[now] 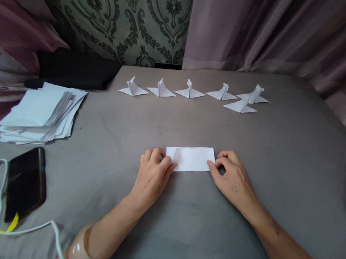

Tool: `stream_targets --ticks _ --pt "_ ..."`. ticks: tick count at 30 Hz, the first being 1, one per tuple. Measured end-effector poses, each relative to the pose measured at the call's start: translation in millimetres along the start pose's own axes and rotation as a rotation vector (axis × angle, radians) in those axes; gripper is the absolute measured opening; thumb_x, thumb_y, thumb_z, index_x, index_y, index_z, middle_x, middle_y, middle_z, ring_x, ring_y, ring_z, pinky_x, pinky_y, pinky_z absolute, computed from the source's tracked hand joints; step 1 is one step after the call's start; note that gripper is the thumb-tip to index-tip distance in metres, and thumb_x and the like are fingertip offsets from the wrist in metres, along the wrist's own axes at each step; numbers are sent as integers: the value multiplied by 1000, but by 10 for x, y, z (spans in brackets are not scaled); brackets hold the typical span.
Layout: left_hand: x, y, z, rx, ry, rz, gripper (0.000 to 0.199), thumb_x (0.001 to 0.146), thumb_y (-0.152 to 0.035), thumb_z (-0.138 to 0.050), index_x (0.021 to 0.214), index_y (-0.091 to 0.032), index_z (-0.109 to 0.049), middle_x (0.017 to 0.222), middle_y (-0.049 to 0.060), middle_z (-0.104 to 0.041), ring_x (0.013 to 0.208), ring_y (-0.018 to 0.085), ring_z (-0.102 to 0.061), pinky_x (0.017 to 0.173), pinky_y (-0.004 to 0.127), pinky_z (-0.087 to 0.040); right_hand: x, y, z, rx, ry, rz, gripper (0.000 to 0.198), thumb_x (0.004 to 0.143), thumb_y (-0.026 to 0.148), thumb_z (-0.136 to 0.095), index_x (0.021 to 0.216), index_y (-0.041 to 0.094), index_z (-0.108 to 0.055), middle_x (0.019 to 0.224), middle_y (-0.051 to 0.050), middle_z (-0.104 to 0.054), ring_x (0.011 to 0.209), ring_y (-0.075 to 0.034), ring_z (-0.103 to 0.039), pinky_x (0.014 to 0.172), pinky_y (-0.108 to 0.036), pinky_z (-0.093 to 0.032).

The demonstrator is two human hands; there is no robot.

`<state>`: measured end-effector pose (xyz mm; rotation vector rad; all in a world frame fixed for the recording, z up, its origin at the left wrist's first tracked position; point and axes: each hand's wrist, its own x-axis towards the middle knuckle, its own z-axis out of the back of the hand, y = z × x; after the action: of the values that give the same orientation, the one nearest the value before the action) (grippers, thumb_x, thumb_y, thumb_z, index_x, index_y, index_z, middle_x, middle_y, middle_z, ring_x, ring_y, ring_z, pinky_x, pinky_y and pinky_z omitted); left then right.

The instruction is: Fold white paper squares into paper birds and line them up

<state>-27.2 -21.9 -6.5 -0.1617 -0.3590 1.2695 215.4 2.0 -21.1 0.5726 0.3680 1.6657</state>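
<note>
A white sheet of paper, folded to a narrow rectangle, lies in front of me on the grey cloth surface. My left hand pinches its left end between thumb and fingers. At the right end, my right hand has thumb and index finger closed on the lower corner. Beyond the paper stands a row of folded white paper birds, each with spread wings and a raised middle. Two of them overlap at the right end of the row, the nearer paper bird lying partly in front.
A stack of white paper is at the left, beside a folded black cloth. Nearer lies a dark phone with a white cable that runs past my left forearm. Purple curtains and patterned wallpaper border the far side.
</note>
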Motion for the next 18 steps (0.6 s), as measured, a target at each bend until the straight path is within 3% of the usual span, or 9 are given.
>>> stream_targets --ticks 9,18 --pt "38 2 -31 -21 -17 42 27 98 -29 -45 76 -17 -55 97 10 -54 84 21 -45 80 40 -45 16 65 12 -69 -10 7 28 89 33 -54 64 22 -45 90 -6 -58 79 -19 -55 70 -34 -44" --pt "59 -2 -18 20 7 27 32 99 -31 -42 74 -16 -57 96 11 -57 82 21 -47 79 41 -45 42 77 14 -138 8 34 30 91 33 -51 65 23 -42 85 -6 -56 79 -20 -54 75 -35 -44"
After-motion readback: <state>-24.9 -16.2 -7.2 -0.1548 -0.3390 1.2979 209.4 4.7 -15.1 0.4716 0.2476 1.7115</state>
